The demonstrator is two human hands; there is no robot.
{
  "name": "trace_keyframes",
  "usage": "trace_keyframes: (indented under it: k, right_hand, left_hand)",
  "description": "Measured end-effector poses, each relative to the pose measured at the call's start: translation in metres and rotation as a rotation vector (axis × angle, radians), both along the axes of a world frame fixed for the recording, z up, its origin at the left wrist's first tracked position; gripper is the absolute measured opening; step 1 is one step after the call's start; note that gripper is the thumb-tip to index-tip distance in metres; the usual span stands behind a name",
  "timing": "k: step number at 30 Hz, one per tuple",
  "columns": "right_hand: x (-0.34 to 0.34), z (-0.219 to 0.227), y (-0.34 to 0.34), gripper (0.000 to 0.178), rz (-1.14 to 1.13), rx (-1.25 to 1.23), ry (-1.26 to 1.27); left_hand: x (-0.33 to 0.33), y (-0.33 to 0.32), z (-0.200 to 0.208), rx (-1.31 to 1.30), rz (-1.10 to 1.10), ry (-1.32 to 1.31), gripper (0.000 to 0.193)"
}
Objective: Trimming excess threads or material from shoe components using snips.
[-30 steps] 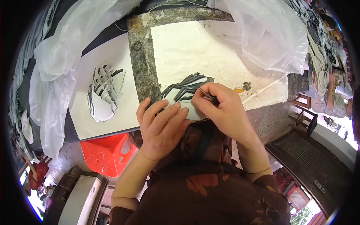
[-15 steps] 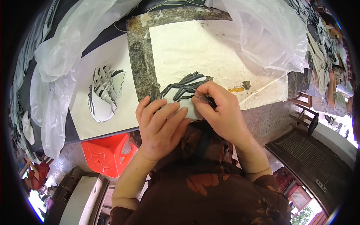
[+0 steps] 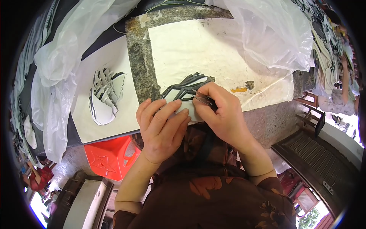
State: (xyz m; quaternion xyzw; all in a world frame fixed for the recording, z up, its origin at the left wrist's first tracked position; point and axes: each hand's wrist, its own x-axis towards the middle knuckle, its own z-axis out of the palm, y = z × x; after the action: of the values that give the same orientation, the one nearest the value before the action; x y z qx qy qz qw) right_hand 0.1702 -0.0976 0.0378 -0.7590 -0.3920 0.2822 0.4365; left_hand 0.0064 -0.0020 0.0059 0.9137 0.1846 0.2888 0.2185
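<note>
White pieces with black strips (image 3: 187, 88) lie overlapped near the table's front edge. My left hand (image 3: 162, 128) rests on the near part of this work, fingers stretched over a pale piece, pressing rather than gripping it. In my right hand (image 3: 223, 108) is a pair of thread snips (image 3: 203, 99), with thin metal blades pointing left toward the black strips. The snips' handles are mostly hidden in my closed fingers. To the left, a fanned stack of similar white and black pieces (image 3: 103, 110) lies on a white sheet (image 3: 85, 89).
A large pale paper sheet (image 3: 190, 45) covers a worn, speckled board (image 3: 139, 57). Clear plastic sheeting hangs at the left (image 3: 57, 72) and far right (image 3: 274, 38). Below the table edge stands a red stool (image 3: 108, 158). A dark slatted wooden piece (image 3: 312, 160) is at right.
The snips' blades now show more plainly, spread apart beside the black strips. My left hand has shifted slightly left, and the right hand has turned a little. The view has moved slightly.
</note>
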Motion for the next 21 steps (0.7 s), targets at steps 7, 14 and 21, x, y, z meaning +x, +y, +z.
trace_keyframes:
  k: [7,14,21]
  right_hand:
    - [0.007,0.004,-0.003,0.008,0.027,-0.1,0.253]
    - [-0.001,0.003,0.0,0.007,-0.01,-0.065,0.108]
    - [-0.003,0.003,0.0,0.007,-0.03,-0.042,0.076]
  left_hand:
    - [0.002,0.0,-0.001,-0.047,0.009,-0.023,0.023]
    - [0.002,0.001,0.0,-0.062,0.008,-0.036,0.024]
    - [0.001,0.001,-0.001,-0.059,-0.002,-0.03,0.025]
